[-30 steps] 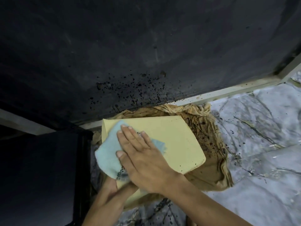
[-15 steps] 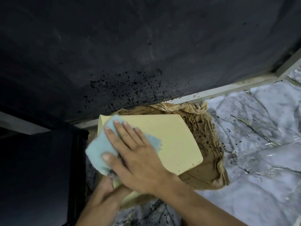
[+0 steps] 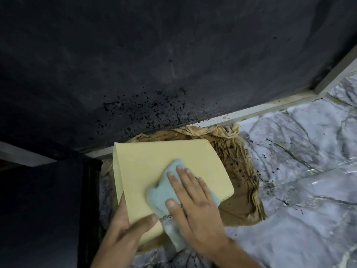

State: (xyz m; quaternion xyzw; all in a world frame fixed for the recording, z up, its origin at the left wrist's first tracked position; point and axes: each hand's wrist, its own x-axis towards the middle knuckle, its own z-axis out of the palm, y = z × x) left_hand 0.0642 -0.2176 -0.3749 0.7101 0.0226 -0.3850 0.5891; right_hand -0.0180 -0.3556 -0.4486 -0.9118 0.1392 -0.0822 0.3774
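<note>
1. Firstly, at the left, the near corner of the yellow box (image 3: 164,171) is clamped by the left hand (image 3: 123,227), with the thumb laid on top.
2. The box is found on a stained brown rag (image 3: 243,192) at the foot of the dark wall (image 3: 173,55). It is judged stiff, light and smooth, and best held by its edges.
3. A soft blue cloth (image 3: 164,190) is pressed flat onto its top face by the right hand (image 3: 195,206), with the fingers straight and slightly spread.
4. No brand, label or writing can be read.
</note>
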